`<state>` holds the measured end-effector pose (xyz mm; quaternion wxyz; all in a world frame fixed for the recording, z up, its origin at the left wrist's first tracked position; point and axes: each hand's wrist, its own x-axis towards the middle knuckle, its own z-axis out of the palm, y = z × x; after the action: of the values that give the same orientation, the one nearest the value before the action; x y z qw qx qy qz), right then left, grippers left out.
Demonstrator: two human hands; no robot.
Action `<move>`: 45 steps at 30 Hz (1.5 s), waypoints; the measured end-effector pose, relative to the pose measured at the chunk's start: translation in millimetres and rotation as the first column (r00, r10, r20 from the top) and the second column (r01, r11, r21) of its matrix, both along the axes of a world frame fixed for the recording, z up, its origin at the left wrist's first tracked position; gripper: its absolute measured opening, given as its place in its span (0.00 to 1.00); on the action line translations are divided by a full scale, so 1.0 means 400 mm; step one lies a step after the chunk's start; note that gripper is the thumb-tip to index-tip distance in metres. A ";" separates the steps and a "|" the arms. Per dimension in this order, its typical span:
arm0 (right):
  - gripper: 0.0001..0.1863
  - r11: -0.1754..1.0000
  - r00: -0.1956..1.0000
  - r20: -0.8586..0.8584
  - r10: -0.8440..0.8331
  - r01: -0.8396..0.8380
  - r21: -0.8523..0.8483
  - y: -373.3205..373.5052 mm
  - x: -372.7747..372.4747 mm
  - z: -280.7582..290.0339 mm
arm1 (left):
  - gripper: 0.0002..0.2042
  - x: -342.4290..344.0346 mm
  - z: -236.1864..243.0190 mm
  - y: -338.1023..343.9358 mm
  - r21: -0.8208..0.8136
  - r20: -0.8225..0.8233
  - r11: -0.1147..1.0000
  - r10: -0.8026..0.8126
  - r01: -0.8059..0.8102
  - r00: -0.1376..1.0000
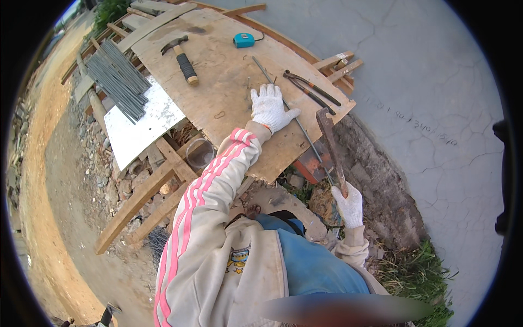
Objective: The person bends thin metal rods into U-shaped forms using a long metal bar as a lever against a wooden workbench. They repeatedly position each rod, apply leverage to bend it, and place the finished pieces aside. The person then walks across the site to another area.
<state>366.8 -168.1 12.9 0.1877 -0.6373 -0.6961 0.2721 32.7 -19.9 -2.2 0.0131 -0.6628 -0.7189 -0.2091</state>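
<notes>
My left hand [269, 109], in a white knit glove, lies flat on a worn plywood board [218, 65] with its fingers apart. A thin steel rod [300, 126] runs slantwise past it, under or against the thumb, and beyond the board's near edge. My right hand [350, 206], gloved too, is closed round the lower end of a rusty metal bar with a hooked head [329, 136], probably a rebar bending bar. The rod's near end comes close to this hand; whether they touch I cannot tell. Some nails [261, 82] stick up just past my left fingers.
On the board lie a claw hammer [182, 61], a teal tape measure [243, 40] and long-handled pincers [310, 88]. A bundle of steel rods [117, 79] rests at the left, partly over a white sheet [143, 124]. A cracked grey wall [425, 98] rises at the right; wooden beams [144, 201] jut out lower left.
</notes>
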 end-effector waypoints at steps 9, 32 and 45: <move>0.25 1.000 1.000 -0.017 -0.008 0.008 0.018 0.001 0.008 -0.019 | 0.47 -0.004 -0.028 0.011 0.077 -0.036 0.997 0.003 0.000 0.999; 0.24 0.967 0.936 0.243 0.255 -0.246 -0.069 0.029 0.387 0.098 | 0.49 -0.016 -0.056 0.033 0.097 -0.171 0.995 0.038 -0.021 0.984; 0.23 0.801 0.721 0.413 0.556 -0.598 -0.036 0.289 0.388 0.116 | 0.48 -0.021 -0.062 0.036 0.150 -0.065 0.986 0.078 -0.068 0.995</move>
<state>522.1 -52.4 59.2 -0.0228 -0.4203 -0.8956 0.1443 24.3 -5.6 -27.0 0.0952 -0.6400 -0.7244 -0.2378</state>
